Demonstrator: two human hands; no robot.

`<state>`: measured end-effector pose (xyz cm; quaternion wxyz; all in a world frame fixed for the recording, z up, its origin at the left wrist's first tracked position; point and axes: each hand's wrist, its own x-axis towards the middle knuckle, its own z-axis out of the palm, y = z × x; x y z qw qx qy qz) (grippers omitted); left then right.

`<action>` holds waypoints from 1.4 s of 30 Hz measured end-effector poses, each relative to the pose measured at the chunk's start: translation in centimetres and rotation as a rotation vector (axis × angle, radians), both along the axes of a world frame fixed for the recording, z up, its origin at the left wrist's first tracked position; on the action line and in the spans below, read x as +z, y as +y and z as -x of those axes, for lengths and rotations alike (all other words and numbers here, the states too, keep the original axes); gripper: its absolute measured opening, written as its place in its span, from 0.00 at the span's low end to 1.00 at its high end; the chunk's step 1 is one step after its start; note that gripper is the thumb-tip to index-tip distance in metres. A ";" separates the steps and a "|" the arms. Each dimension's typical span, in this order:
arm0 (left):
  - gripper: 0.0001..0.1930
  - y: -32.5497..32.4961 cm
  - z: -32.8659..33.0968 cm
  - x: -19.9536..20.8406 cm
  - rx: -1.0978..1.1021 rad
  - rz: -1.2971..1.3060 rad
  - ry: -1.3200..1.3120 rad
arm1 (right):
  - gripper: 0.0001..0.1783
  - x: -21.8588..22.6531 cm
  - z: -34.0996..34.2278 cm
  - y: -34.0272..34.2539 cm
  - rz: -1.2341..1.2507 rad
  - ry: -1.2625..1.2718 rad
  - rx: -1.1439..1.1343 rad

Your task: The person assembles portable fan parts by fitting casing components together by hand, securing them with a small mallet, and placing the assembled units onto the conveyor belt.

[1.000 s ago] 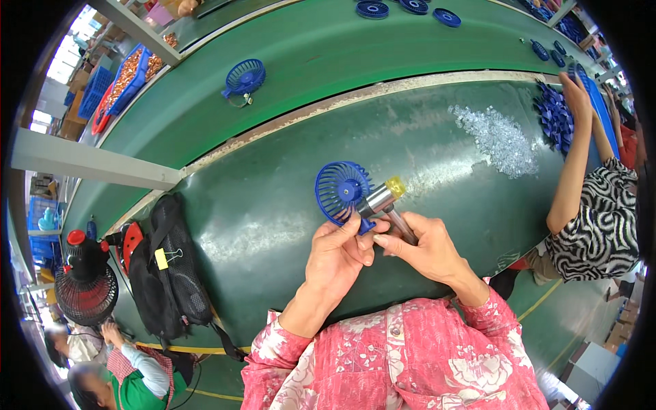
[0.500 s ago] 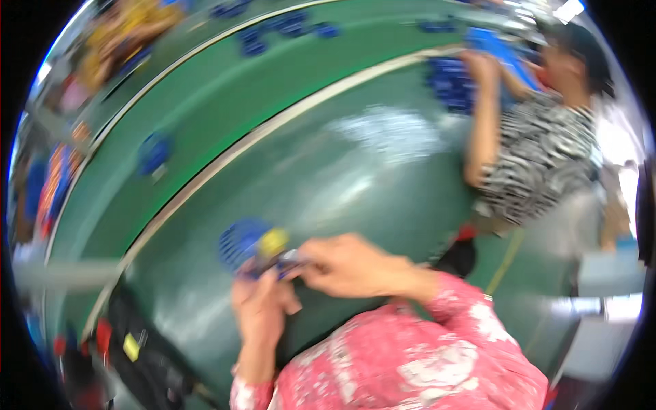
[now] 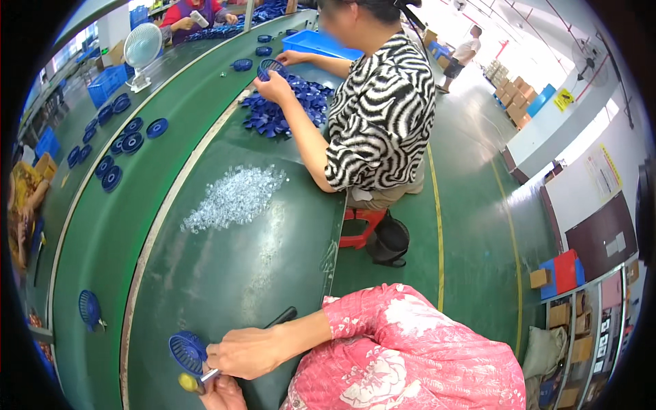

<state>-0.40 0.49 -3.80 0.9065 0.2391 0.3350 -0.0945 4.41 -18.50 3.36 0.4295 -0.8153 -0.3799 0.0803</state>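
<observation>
At the lower edge of the bench, my right hand [image 3: 247, 352] is closed, its fingertips pinching a short metal-shafted piece with a yellow rounded end [image 3: 188, 383]. My left hand [image 3: 224, 395], partly cut off by the lower edge, has its fingers curled against the same piece from below. What lies inside its grip is hidden. A blue round slotted cover [image 3: 187, 352] sits just beyond my fingertips; whether a finger touches it cannot be told. Behind my right wrist, a black rod-like handle [image 3: 281, 317] lies on the bench.
Small clear pieces [image 3: 236, 197] are heaped mid-bench. Beyond, a co-worker [image 3: 379, 116] holds a blue slotted cover [image 3: 272, 68] over a pile of dark blue parts [image 3: 287, 106], near a blue tray [image 3: 321, 44]. The green conveyor [image 3: 102, 239] on the left carries several blue covers.
The view has swung right and sharpened, so my hands now appear lower and further left. My hands still work closely together around the yellow-ended piece.
</observation>
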 end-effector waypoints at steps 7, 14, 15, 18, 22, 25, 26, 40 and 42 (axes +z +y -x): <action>0.12 -0.6 0.9 3.3 -0.024 0.100 0.061 | 0.13 -0.7 0.2 0.7 0.126 -0.316 0.113; 0.20 -0.3 1.9 5.6 -0.432 -0.096 -0.134 | 0.10 -1.1 -0.1 1.4 -0.075 -0.130 0.107; 0.22 -0.4 2.3 5.1 -0.355 -0.235 -0.075 | 0.10 -1.2 -0.7 1.2 -0.170 -0.149 0.110; 0.17 -1.8 2.4 8.3 -0.418 -0.623 -0.169 | 0.11 -1.5 -2.0 1.1 -0.389 0.253 -0.076; 0.11 -1.1 3.9 6.6 -0.487 -1.661 -0.539 | 0.11 -0.2 -4.6 0.1 -0.417 1.013 -0.151; 0.19 -2.2 2.5 6.9 -0.350 -2.334 -0.900 | 0.12 -1.2 -6.2 1.2 -0.240 0.860 -0.170; 0.20 -2.0 2.0 6.4 -0.332 -2.360 -0.881 | 0.14 -3.7 -6.9 1.9 -0.213 0.536 -0.142; 0.21 -2.0 0.1 2.7 -0.316 -2.188 -0.855 | 0.17 0.7 -4.3 -1.9 -0.028 -0.014 -0.391; 0.21 -2.1 0.1 3.0 -0.324 -2.189 -0.842 | 0.19 -0.3 -3.2 -2.5 -0.055 -0.325 -0.335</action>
